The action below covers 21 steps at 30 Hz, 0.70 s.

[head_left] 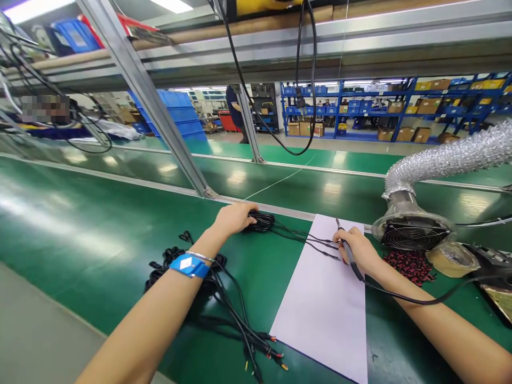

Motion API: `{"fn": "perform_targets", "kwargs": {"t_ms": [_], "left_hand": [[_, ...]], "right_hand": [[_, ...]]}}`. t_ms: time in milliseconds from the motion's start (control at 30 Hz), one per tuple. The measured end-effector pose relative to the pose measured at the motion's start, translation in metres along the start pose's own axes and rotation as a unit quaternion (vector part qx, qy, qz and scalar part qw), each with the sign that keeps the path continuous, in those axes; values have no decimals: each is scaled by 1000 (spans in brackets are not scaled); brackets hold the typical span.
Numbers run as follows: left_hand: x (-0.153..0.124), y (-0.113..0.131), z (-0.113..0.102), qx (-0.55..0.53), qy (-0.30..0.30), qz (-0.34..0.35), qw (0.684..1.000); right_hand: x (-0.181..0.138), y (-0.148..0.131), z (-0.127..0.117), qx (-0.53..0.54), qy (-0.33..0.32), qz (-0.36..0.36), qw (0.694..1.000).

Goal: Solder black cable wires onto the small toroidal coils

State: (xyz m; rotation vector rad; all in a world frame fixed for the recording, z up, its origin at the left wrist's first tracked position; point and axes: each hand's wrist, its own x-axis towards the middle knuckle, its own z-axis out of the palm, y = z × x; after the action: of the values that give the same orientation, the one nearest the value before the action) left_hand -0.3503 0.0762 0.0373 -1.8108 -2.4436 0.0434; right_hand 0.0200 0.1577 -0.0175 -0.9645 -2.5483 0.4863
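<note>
My left hand (235,217) is closed over the end of a coiled black cable (262,222) on the green bench. From that coil, thin black leads (320,242) run right onto a white sheet (320,309). My right hand (360,248) grips a soldering iron (352,262), its metal tip pointing away from me and its cord trailing over my forearm. The fingers of that hand are beside the lead ends; whether they also pinch one is hidden. Under my left forearm lies a heap of black cables (208,285), with red and yellow wire ends toward me.
At the right stand a round fume-extractor hood (416,232) with a silver duct (452,160), a pile of small red-and-black parts (410,266) and a tan container (452,260). A metal post (152,106) rises behind my left hand. A black cable loop (296,152) hangs overhead.
</note>
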Motion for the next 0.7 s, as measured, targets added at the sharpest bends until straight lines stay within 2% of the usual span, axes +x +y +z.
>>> {"fn": "perform_targets", "kwargs": {"t_ms": [100, 200, 367, 467, 600, 700], "left_hand": [[6, -2, 11, -15, -27, 13, 999], [5, -1, 15, -29, -32, 14, 999], [-8, 7, 11, -50, -4, 5, 999], [-20, 15, 5, -72, 17, 0, 997], [-48, 37, -6, -131, 33, 17, 991], [-78, 66, -11, -189, 16, 51, 981]], "right_hand": [[4, 1, -1, -2, -19, -2, 1000], [7, 6, 1, -4, -11, -15, 1000], [7, 15, 7, 5, 31, -45, 998], [2, 11, 3, 14, 69, -56, 996], [-25, -5, -16, 29, 108, -86, 990], [-66, -11, -35, 37, 144, -124, 981]]}}
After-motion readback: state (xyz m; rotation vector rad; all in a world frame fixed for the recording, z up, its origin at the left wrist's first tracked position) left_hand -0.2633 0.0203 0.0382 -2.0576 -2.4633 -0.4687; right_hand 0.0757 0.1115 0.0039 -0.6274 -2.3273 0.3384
